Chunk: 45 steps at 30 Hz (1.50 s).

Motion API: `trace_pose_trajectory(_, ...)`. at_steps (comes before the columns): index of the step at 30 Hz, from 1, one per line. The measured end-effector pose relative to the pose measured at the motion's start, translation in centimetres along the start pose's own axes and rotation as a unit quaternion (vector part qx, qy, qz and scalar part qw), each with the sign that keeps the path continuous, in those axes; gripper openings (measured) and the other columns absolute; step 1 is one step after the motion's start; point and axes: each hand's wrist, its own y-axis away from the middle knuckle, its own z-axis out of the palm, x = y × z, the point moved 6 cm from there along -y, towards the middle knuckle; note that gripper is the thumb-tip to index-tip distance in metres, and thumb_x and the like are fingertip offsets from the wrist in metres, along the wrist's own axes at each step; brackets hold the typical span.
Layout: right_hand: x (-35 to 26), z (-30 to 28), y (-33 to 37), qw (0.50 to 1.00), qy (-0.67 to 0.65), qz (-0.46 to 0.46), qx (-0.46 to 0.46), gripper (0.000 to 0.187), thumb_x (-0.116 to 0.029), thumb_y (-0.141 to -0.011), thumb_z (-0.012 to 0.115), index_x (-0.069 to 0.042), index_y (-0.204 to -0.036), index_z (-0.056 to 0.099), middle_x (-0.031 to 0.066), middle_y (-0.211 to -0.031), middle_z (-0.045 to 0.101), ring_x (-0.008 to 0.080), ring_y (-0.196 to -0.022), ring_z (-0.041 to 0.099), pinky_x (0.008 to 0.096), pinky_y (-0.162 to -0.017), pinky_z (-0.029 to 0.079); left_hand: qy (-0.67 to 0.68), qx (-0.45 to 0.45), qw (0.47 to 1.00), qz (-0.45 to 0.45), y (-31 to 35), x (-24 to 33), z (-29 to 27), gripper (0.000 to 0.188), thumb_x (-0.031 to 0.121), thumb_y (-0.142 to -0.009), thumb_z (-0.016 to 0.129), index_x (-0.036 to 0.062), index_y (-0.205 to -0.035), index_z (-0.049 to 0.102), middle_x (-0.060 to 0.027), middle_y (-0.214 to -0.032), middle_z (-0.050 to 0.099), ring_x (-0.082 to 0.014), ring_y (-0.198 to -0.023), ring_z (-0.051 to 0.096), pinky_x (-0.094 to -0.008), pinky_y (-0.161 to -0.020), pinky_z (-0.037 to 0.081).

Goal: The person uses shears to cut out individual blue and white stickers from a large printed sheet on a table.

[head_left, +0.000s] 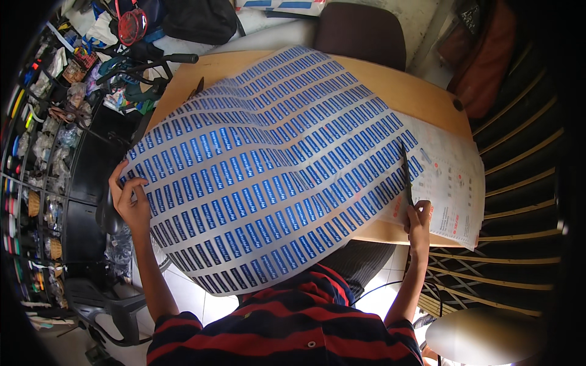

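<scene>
Sheet (274, 152), printed in blue rows, is spreading over the surface (397, 88) in the head view, and our left hand (129, 194) is gripping its left edge. Our right hand (419, 218) is clasping a dark-bladed tool (406, 174), probably scissors, whose long axis is pointing away from us, the tip overlapping the sheet's right edge. The sheet is lying left of and beyond this hand, the nearer to that edge.
</scene>
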Motion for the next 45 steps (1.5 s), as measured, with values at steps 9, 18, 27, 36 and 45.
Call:
trace_pose_trajectory(9,-1.0,0.4,0.4,1.0,-0.003,0.013,-0.004,0.014,-0.012,-0.092,0.052,-0.013,-0.094,0.038,-0.0009,-0.065,0.04,0.0062,-0.052,0.032,0.0231,-0.044,0.023,0.442,0.038,0.714,-0.541,9.2,-16.2,2.8,0.026,0.012,-0.086,0.065,-0.0004,-0.11,0.062,-0.0144,-0.122,0.06,-0.0237,-0.114,0.058,-0.0328,-0.097,0.044)
trace_pose_trajectory(18,-1.4,0.8,0.4,0.999,0.014,0.034,-0.033,0.018,-0.018,-0.095,0.053,-0.012,-0.098,0.036,-0.0007,-0.067,0.04,0.0058,-0.054,0.032,0.0226,-0.047,0.024,0.391,-0.087,0.811,-0.427,6.8,-17.1,5.6,0.048,-0.006,-0.082,0.061,0.0012,-0.128,0.048,-0.0117,-0.112,0.066,-0.0194,-0.102,0.065,-0.0304,-0.087,0.052)
trace_pose_trajectory(27,-1.0,0.7,0.2,0.999,0.025,0.024,-0.015,0.015,-0.023,-0.097,0.051,-0.014,-0.094,0.041,-0.0023,-0.063,0.038,0.006,-0.05,0.031,0.0231,-0.044,0.026,0.299,-0.129,0.877,-0.353,2.4,-18.1,6.0,0.04,-0.01,-0.08,0.052,0.0024,-0.115,0.065,-0.0073,-0.112,0.065,-0.0144,-0.098,0.061,-0.0267,-0.084,0.048)
trace_pose_trajectory(36,0.9,-0.4,-0.5,0.982,-0.132,0.051,-0.124,0.016,-0.02,-0.092,0.041,-0.01,-0.103,0.047,0.0059,-0.074,0.059,0.0093,-0.053,0.047,0.0215,-0.048,0.033,-0.064,-0.142,0.978,-0.138,-0.6,-29.9,7.1,0.04,-0.01,-0.078,0.05,0.0038,-0.112,0.068,-0.0153,-0.111,0.061,-0.0311,-0.107,0.061,-0.0377,-0.092,0.048)
trace_pose_trajectory(45,0.4,-1.8,0.8,0.971,-0.176,0.072,-0.147,0.016,-0.022,-0.094,0.047,-0.011,-0.104,0.043,0.005,-0.079,0.055,0.0075,-0.058,0.044,0.021,-0.051,0.032,0.048,-0.215,0.974,-0.058,-2.0,6.1,16.9,0.034,0.016,-0.087,0.068,0.0043,-0.117,0.062,-0.018,-0.117,0.063,-0.0338,-0.113,0.056,-0.0439,-0.101,0.041)
